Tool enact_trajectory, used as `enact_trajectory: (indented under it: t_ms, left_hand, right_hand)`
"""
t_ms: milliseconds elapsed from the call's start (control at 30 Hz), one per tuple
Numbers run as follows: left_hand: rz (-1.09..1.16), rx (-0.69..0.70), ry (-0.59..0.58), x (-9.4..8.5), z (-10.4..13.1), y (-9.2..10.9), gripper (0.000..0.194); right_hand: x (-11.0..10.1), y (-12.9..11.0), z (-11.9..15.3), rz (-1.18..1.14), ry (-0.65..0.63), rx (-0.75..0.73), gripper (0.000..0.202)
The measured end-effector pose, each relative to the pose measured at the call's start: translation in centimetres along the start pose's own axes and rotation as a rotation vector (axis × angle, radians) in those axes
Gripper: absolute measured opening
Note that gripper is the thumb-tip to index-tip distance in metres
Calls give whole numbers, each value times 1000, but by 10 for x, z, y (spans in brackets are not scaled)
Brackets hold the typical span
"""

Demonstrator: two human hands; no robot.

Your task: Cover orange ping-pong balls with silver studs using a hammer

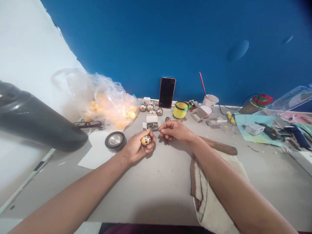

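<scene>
My left hand [138, 146] is wrapped round a yellow ball [146, 140] partly covered with shiny metal studs. My right hand [174, 130] is held in a pinch, thumb against forefinger, to the right of the ball. Whatever lies between those fingertips is too small to make out. Just beyond both hands, an open small box [152, 125] holds a heap of shiny metal pieces that look like thumbtacks. Behind it sit several balls [159, 111] covered in the same shiny studs.
A clear plastic bag [107, 97] of yellow balls stands back left, near a dark cylinder [36, 117] and a round lid [115, 140]. A phone [167, 92] leans on the wall. A yellow tape roll [180, 110], wooden stick [219, 145] and cloth [212, 204] are rightward.
</scene>
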State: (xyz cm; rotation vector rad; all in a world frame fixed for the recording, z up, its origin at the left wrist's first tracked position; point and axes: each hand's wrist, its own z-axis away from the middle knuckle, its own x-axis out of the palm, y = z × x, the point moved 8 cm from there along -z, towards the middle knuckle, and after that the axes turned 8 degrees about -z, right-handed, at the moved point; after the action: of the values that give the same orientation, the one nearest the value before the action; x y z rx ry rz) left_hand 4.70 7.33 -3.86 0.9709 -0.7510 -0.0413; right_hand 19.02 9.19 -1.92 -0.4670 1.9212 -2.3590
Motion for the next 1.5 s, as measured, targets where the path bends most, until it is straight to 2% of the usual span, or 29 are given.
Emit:
enact_trajectory:
  t_ms: [167, 267, 300, 400, 567, 667, 767, 900, 1167, 1333, 1500]
  left_hand:
    - [36, 17, 12, 0, -3, 1, 28]
    - [21, 29, -8, 2, -2, 4, 20]
    - [-8, 48, -18, 4, 0, 5, 22]
    - [-154, 134, -20, 9, 3, 10, 39]
    - [-538, 300, 139, 6, 9, 19, 41]
    - [-656, 363, 214, 4, 12, 26, 40]
    - [-684, 355, 233, 3, 13, 28, 39]
    - [-702, 331, 285, 0, 14, 27, 48]
    - [-810, 463, 392, -7, 15, 28, 41]
    - [-962, 410, 398, -1, 10, 27, 38]
    - [-1099, 412, 481, 1, 13, 28, 38]
  right_hand:
    - [1, -2, 0, 17, 2, 15, 23]
    - [1, -3, 0, 34, 2, 3, 23]
    - [1, -3, 0, 44, -1, 0, 23]
    - [2, -2, 1, 49, -14, -7, 24]
    - [2, -4, 2, -27, -16, -42, 29]
    - [2, -4, 1, -71, -9, -19, 29]
    - [1, -2, 1, -77, -2, 14, 30]
    - [1, -3, 0, -54, -5, -7, 28]
    - [9, -6, 3, -47, -39, -29, 30]
    - [15, -9, 5, -24, -59, -36, 26]
    - [16, -7, 5, 8, -59, -15, 25]
